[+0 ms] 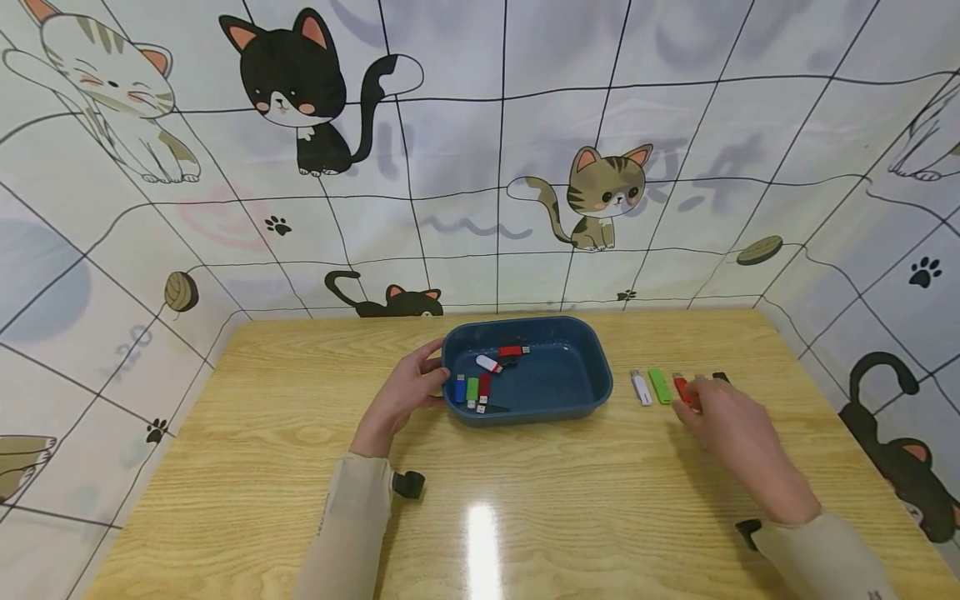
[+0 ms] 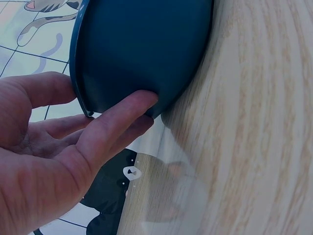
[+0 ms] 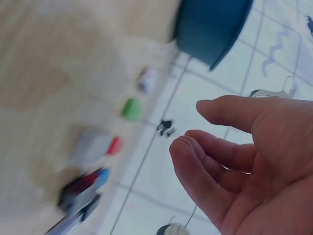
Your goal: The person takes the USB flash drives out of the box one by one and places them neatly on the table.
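Observation:
A dark blue plastic bin (image 1: 542, 411) sits on the table, with several USB sticks inside, among them a blue one (image 1: 460, 389), a green one (image 1: 472, 390) and a white one with red (image 1: 488, 363). My left hand (image 1: 406, 389) holds the bin's left end, thumb at the rim and fingers against the outer wall (image 2: 142, 63). Right of the bin is a row of USB sticks: white (image 1: 641, 388), green (image 1: 660, 387), red (image 1: 680, 385) and more, partly hidden by my right hand (image 1: 731, 433). That hand hovers by the red stick, thumb and fingers apart with nothing visible between them.
The wooden table (image 1: 570, 508) meets a white cloth backdrop (image 1: 457, 150) with cartoon cats and grid lines behind and at both sides. A black USB stick (image 1: 721, 377) lies beyond my right hand. The stick row looks blurred in the right wrist view.

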`<state>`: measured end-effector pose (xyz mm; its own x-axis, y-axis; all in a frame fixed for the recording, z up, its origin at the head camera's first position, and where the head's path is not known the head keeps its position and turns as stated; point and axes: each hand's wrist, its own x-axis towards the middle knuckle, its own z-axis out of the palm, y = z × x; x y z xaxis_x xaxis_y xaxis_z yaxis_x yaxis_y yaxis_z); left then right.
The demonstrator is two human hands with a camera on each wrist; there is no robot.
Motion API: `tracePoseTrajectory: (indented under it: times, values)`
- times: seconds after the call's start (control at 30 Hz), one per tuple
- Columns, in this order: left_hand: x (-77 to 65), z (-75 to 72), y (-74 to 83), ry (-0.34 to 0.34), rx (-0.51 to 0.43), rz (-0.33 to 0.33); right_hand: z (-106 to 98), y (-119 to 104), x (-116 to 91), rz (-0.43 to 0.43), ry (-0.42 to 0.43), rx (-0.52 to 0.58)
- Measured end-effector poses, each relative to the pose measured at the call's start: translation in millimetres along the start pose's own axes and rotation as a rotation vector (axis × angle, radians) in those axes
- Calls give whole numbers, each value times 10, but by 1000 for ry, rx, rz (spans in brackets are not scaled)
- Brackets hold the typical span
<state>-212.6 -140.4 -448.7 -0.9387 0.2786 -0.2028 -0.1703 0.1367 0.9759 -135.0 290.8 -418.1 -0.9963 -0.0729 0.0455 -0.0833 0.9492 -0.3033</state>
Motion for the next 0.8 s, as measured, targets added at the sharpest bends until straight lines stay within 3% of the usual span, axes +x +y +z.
tracePoseTrajectory:
  times: [0.4,0.8]
  values:
    - [-18,-3,24,-4,-6,3,-22,-587,224,-104,76,54]
    - [-10,-6,12,-4,-18,-1,144,-1049,441,-148,27,108]
